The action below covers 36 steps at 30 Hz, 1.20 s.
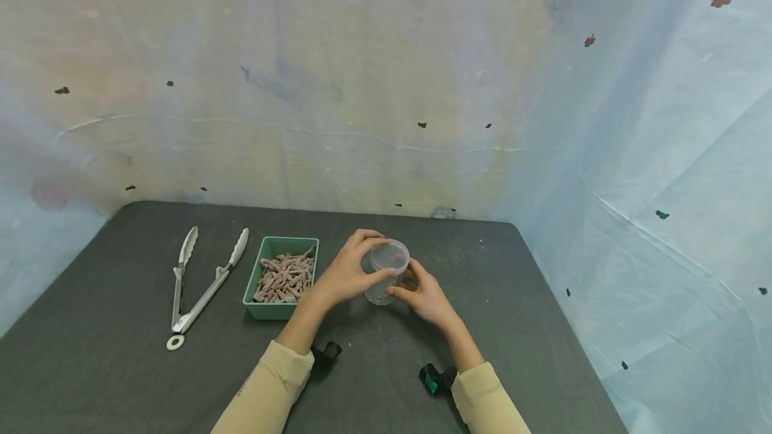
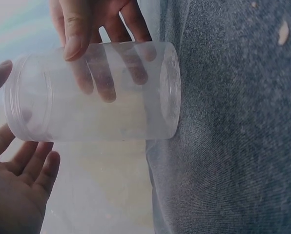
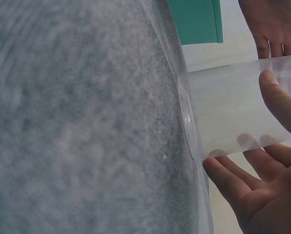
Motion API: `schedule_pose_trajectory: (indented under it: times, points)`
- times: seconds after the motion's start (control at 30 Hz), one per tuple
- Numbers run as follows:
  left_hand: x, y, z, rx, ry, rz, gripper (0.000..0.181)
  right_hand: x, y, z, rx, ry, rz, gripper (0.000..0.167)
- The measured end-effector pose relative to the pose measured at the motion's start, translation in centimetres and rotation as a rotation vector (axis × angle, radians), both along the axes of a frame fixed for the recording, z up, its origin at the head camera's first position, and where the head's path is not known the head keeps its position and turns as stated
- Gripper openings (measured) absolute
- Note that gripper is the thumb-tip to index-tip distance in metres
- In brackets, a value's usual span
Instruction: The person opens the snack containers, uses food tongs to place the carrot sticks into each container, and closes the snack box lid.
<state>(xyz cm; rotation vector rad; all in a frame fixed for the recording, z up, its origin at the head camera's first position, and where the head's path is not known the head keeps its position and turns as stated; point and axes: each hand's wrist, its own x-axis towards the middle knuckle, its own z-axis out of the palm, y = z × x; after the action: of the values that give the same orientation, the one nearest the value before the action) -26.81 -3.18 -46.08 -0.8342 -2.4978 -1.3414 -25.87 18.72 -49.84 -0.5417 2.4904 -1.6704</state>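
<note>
A clear plastic jar (image 1: pixel 378 296) stands upright on the dark table, with a round translucent lid (image 1: pixel 389 256) on its top. From the left, my left hand (image 1: pixel 345 277) grips the lid's rim between thumb and fingers. My right hand (image 1: pixel 427 297) holds the jar's body from the right, thumb on the near side and fingers behind. In the left wrist view the jar (image 2: pixel 121 114) looks see-through, and the right fingers (image 2: pixel 104 85) show through its wall. The jar (image 3: pixel 223 112) also fills the right part of the right wrist view.
Left of the hands sits a green tray (image 1: pixel 271 312) of brownish, twig-like pieces (image 1: pixel 285 280). Metal tongs (image 1: pixel 205 297) lie spread farther left, a white ring (image 1: pixel 175 342) at their hinge end. A patterned sheet (image 1: pixel 362 86) hangs behind the table (image 1: pixel 512 353).
</note>
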Motion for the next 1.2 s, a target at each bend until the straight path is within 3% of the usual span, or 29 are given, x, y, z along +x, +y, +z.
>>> schedule_pose_trajectory:
  times: [0.13, 0.23, 0.33, 0.47, 0.6, 0.73, 0.87, 1.0, 1.2]
  points:
    - [0.0, 0.2, -0.1, -0.005, -0.006, 0.039, 0.061, 0.0, 0.0, 0.0, 0.006, 0.000, 0.005, 0.078]
    - [0.0, 0.1, -0.1, -0.003, -0.007, 0.030, 0.060, 0.0, 0.0, 0.1, 0.014, 0.009, 0.007, 0.078]
    - [-0.1, -0.2, 0.1, -0.002, -0.020, -0.025, 0.059, 0.1, 0.0, 0.1, 0.020, 0.025, 0.012, 0.078]
    - [-0.2, -0.6, 0.1, -0.014, -0.069, -0.118, 0.060, 1.2, -0.4, 1.9, 0.013, 0.008, 0.013, 0.077]
    - [-0.2, -0.7, -0.1, -0.031, -0.092, -0.146, 0.059, 2.2, -0.8, 3.7, 0.004, -0.011, 0.016, 0.076]
    - [-0.2, -0.6, -0.1, -0.029, -0.080, -0.137, 0.057, 2.2, -0.8, 3.8, 0.012, -0.011, 0.019, 0.075]
    - [-0.1, -0.5, -0.1, -0.024, -0.066, -0.112, 0.057, 1.2, -0.5, 2.1, 0.023, -0.011, 0.010, 0.077]
    - [-0.1, -0.3, -0.1, -0.030, -0.053, -0.062, 0.058, 0.2, -0.3, 0.5, 0.027, 0.003, 0.002, 0.078]
    - [0.2, 0.1, 0.0, -0.026, -0.054, 0.014, 0.063, 0.0, 0.0, 0.0, 0.014, 0.019, 0.013, 0.077]
